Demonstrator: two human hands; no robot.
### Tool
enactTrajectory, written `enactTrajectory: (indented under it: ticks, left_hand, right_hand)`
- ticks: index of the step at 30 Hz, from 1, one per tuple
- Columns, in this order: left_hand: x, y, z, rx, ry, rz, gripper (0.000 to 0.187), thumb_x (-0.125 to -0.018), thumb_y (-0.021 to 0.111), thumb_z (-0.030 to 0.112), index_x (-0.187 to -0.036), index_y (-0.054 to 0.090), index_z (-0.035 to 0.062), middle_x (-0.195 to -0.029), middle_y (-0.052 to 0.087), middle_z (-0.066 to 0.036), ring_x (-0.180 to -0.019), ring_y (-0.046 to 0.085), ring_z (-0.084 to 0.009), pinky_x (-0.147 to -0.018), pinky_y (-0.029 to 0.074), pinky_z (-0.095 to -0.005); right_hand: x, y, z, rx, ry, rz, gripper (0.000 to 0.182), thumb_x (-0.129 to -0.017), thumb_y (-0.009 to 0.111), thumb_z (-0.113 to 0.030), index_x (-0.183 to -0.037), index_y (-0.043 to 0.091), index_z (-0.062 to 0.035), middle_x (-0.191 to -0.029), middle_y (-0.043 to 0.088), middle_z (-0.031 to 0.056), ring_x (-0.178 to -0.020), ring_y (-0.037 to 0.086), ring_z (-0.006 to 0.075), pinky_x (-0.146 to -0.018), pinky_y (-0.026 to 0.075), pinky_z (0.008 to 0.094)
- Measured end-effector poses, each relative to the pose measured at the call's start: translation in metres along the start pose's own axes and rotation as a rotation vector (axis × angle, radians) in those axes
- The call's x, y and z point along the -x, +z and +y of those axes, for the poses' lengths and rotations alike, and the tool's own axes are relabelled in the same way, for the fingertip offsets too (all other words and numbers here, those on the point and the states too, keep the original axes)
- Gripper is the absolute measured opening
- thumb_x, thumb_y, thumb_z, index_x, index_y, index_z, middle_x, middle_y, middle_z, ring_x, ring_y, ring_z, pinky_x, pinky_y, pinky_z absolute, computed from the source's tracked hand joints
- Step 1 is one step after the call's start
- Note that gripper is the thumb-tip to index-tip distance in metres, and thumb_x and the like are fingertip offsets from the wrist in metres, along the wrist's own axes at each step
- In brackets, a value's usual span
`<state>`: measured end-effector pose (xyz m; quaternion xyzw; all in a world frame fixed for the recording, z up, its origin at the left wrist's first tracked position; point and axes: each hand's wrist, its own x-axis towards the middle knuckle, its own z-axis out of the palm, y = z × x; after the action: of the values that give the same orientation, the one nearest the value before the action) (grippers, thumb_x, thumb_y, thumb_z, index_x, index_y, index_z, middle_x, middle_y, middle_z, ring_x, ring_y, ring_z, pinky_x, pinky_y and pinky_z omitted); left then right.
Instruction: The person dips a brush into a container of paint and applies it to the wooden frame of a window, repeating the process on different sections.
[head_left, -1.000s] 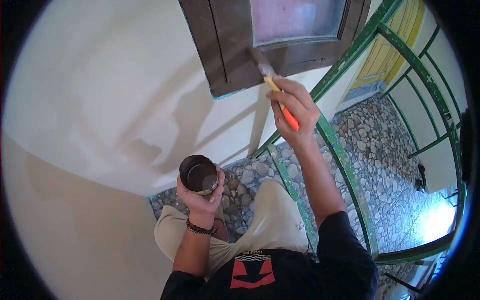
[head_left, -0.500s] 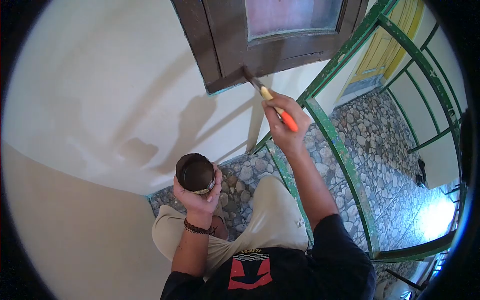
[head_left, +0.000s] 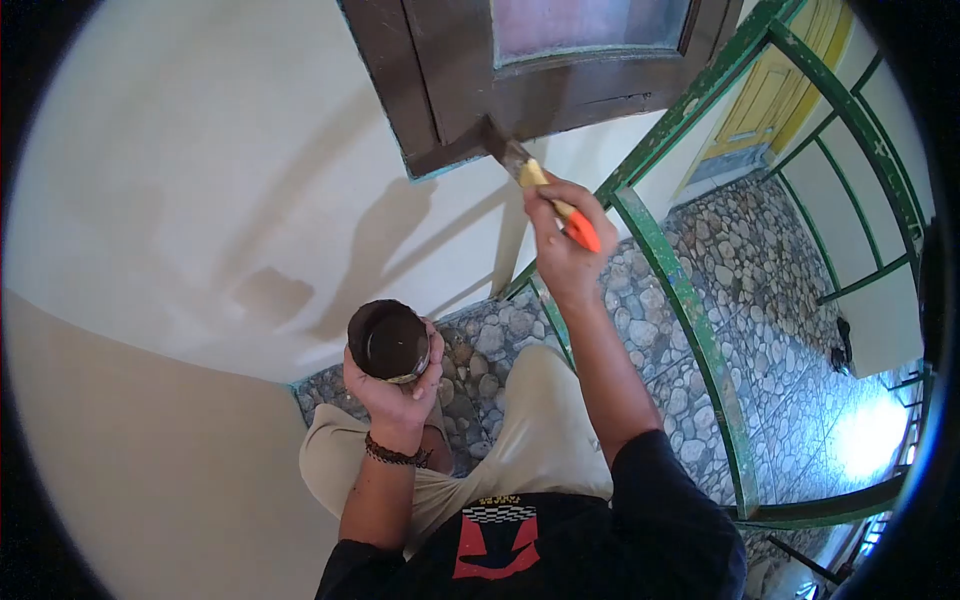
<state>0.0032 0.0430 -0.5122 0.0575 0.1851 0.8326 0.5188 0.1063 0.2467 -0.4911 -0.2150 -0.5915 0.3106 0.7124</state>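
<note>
My right hand [head_left: 570,240] grips a paintbrush [head_left: 535,175] with a pale yellow and orange handle. The dark bristles touch the lower part of a brown wooden window frame [head_left: 455,125], close to its bottom edge. My left hand [head_left: 395,393] is wrapped around a paint can [head_left: 388,341], holding it up from below and at the sides. Dark brown paint shows inside the can, and its rim is coated. A pane of glass [head_left: 590,30] is set in the frame above the brush.
A white wall [head_left: 200,200] surrounds the frame on the left and below. Green metal railing [head_left: 690,300] with chipped paint runs close by my right arm. The floor [head_left: 750,270] is pebbled stone. A yellow door [head_left: 755,100] stands beyond the railing.
The brush has turned, so that its flat side shows more, and the bristles have shifted slightly up on the frame. The can has moved a little up and left.
</note>
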Motion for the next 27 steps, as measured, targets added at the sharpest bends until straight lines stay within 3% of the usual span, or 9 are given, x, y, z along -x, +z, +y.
enactTrajectory:
  ticks: [2,6,10,13,18,20,24,26,27]
  left_hand:
    - [-0.001,-0.001,0.000,0.003,-0.005,-0.001,0.063,-0.088,0.035,0.054,-0.112,0.054,-0.0014,-0.094,0.057,-0.022,-0.073,0.051,-0.0296,-0.031,0.032,-0.0233]
    - [-0.001,0.000,-0.003,0.003,-0.012,0.011,0.064,-0.088,0.035,0.054,-0.111,0.054,-0.0020,-0.092,0.057,-0.022,-0.073,0.050,-0.0287,-0.030,0.032,-0.0227]
    - [0.000,0.001,-0.004,-0.019,-0.004,0.007,0.063,-0.088,0.035,0.054,-0.110,0.054,-0.0019,-0.092,0.057,-0.022,-0.072,0.050,-0.0290,-0.030,0.033,-0.0228]
    - [0.001,0.001,-0.004,-0.017,-0.005,0.010,0.063,-0.088,0.035,0.053,-0.110,0.054,-0.0023,-0.091,0.057,-0.022,-0.071,0.049,-0.0293,-0.030,0.033,-0.0231]
    - [0.000,0.000,-0.004,-0.035,0.005,0.027,0.064,-0.088,0.035,0.054,-0.110,0.054,-0.0036,-0.093,0.057,-0.022,-0.071,0.050,-0.0297,-0.031,0.034,-0.0233]
    - [0.000,-0.001,-0.004,-0.024,-0.003,0.019,0.064,-0.088,0.035,0.053,-0.110,0.054,-0.0036,-0.093,0.056,-0.022,-0.072,0.050,-0.0297,-0.031,0.034,-0.0234]
    - [-0.003,-0.002,-0.005,-0.017,-0.003,-0.003,0.064,-0.088,0.035,0.053,-0.110,0.054,-0.0037,-0.094,0.056,-0.022,-0.072,0.050,-0.0298,-0.031,0.035,-0.0235]
    - [-0.002,-0.001,-0.005,-0.012,-0.008,-0.006,0.064,-0.088,0.035,0.053,-0.111,0.054,-0.0035,-0.094,0.056,-0.022,-0.073,0.050,-0.0300,-0.031,0.035,-0.0235]
    - [-0.003,-0.001,-0.005,-0.006,-0.012,-0.008,0.064,-0.088,0.035,0.053,-0.111,0.054,-0.0034,-0.094,0.056,-0.022,-0.073,0.050,-0.0301,-0.031,0.035,-0.0235]
  right_hand:
    - [0.000,0.000,-0.003,-0.038,0.056,0.058,0.013,-0.074,0.071,0.004,-0.085,0.066,-0.0006,-0.092,0.070,0.0167,-0.081,0.069,0.0205,-0.073,0.054,0.0288]
    - [0.000,0.001,-0.003,0.079,-0.047,-0.080,0.010,-0.076,0.070,0.004,-0.084,0.066,0.0006,-0.091,0.070,0.0168,-0.081,0.069,0.0196,-0.073,0.054,0.0287]
    - [-0.004,0.002,-0.008,0.019,-0.098,0.085,0.014,-0.072,0.072,0.004,-0.084,0.066,-0.0014,-0.090,0.070,0.0155,-0.077,0.069,0.0195,-0.070,0.054,0.0284]
    - [-0.007,-0.002,-0.007,0.109,-0.073,-0.098,0.012,-0.076,0.071,0.005,-0.086,0.066,0.0012,-0.094,0.070,0.0145,-0.080,0.066,0.0158,-0.075,0.052,0.0269]
    - [-0.033,-0.013,-0.012,0.083,-0.110,0.067,0.012,-0.075,0.071,0.006,-0.085,0.066,0.0007,-0.094,0.069,0.0159,-0.084,0.066,0.0162,-0.077,0.051,0.0264]
    - [-0.037,-0.014,-0.011,0.220,-0.202,-0.017,0.014,-0.073,0.071,0.006,-0.085,0.066,0.0003,-0.092,0.069,0.0164,-0.083,0.067,0.0193,-0.077,0.052,0.0275]
    - [-0.011,-0.005,-0.022,0.009,-0.155,-0.279,0.013,-0.073,0.070,0.006,-0.084,0.065,-0.0002,-0.090,0.069,0.0154,-0.079,0.068,0.0209,-0.075,0.053,0.0277]
    - [-0.020,-0.011,-0.025,0.092,-0.252,-0.248,0.012,-0.075,0.068,0.006,-0.085,0.065,0.0010,-0.090,0.069,0.0145,-0.079,0.068,0.0184,-0.075,0.053,0.0279]
    - [-0.029,-0.013,-0.022,0.025,-0.110,-0.225,0.011,-0.076,0.067,0.006,-0.086,0.065,0.0020,-0.089,0.069,0.0133,-0.079,0.067,0.0173,-0.074,0.053,0.0280]
